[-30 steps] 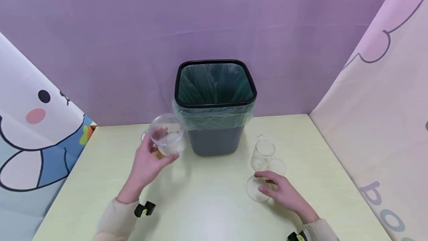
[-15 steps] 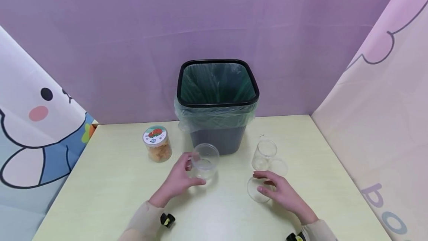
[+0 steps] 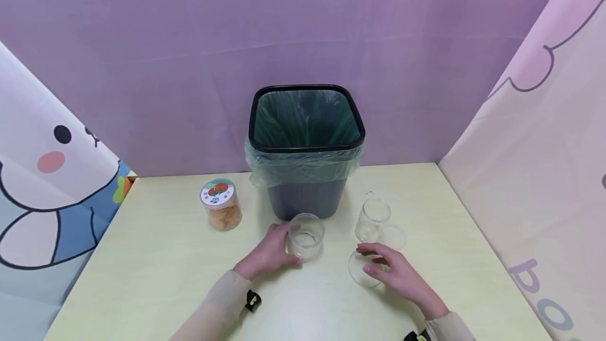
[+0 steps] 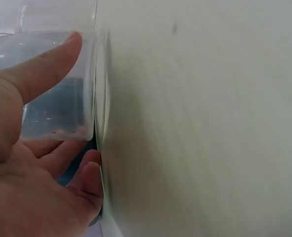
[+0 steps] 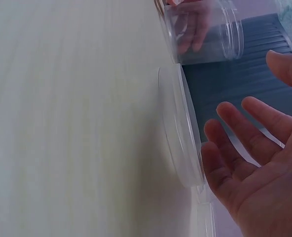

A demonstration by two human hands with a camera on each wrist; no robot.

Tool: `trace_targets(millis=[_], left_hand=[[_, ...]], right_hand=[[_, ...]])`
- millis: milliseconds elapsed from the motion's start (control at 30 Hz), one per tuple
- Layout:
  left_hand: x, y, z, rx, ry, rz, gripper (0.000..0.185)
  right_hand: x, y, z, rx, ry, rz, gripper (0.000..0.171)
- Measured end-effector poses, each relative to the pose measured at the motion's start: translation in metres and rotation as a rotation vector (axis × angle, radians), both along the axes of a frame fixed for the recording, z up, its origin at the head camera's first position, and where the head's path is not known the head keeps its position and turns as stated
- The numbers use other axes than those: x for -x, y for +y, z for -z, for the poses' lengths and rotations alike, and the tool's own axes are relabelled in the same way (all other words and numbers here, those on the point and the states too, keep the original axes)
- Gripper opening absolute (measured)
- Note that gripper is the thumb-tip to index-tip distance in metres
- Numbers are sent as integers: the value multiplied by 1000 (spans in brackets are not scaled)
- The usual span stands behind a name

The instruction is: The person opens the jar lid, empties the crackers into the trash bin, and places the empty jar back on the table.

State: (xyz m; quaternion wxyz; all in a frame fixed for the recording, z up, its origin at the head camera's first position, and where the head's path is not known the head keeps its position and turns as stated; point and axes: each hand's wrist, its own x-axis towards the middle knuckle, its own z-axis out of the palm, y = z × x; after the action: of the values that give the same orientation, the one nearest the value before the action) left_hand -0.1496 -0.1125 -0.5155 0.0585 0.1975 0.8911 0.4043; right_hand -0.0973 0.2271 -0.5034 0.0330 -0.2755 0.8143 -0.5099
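My left hand (image 3: 273,251) grips a clear plastic jar (image 3: 310,246) that stands upright in front of the bin, its mouth up. In the left wrist view the thumb (image 4: 52,66) lies along the jar's side and the fingers are behind it. My right hand (image 3: 395,273) hovers over a clear round lid (image 3: 358,273) lying on the table. Its fingers are loosely bent and hold nothing; in the right wrist view the lid (image 5: 178,123) sits just beside the fingertips. Behind that hand stands a second clear jar (image 3: 369,225), with another flat clear lid (image 3: 394,236) next to it.
A grey bin (image 3: 307,196) with a black rim and green bag stands at the back middle. Left of it is a lidded jar (image 3: 224,214) of orange-brown pieces with a printed label. Purple cloth hangs behind, and printed cloths flank the table (image 3: 142,257).
My left hand has carried the clear jar from above the labelled jar rightward and down to the table before the bin. The labelled jar has come into full view. My right hand stays put.
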Motion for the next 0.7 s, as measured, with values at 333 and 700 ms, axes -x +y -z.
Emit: trace_targets(millis=[333,700], left_hand=[[1,-36,-5,-86,-84,4,86],[-9,-117,-22,-77,-201,-177,69]], right_hand=[[-1,2,1,2,1,5,42],[0,1,-1,1,4,-2,41]])
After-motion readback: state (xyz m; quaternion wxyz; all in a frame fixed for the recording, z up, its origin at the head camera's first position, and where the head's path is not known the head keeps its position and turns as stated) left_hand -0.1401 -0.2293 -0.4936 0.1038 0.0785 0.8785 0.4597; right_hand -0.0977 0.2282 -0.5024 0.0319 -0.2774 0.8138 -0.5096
